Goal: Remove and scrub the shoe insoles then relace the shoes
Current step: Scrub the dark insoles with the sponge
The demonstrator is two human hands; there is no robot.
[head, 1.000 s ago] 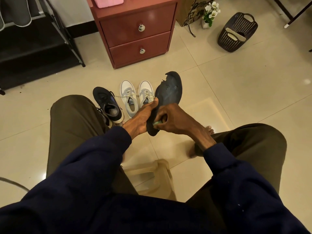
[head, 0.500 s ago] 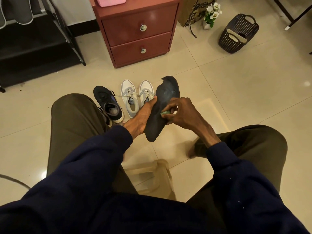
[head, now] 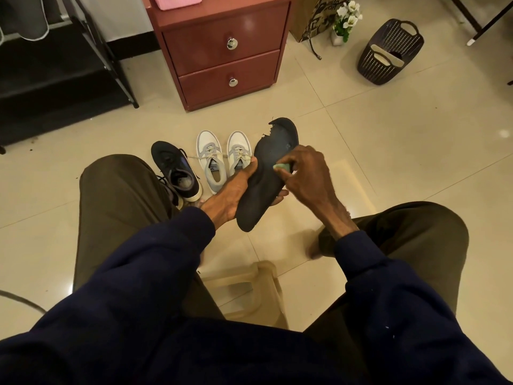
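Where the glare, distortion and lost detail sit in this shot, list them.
Head view: warm, dim light, glare spots on the floor tiles at right and the drawer knobs. Head view: wide-angle bending of their joints near the edges. Head view: the insole and sleeves go nearly black; the green scrub pad stands out.

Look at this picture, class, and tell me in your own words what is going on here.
A seated person is scrubbing a shoe insole. The left hand holds the dark insole, whose toe end is torn. The right hand pinches a small green scrubbing pad against its surface. On the floor beyond stand a black shoe and a pair of white shoes with laces in, in front of a red drawer unit.
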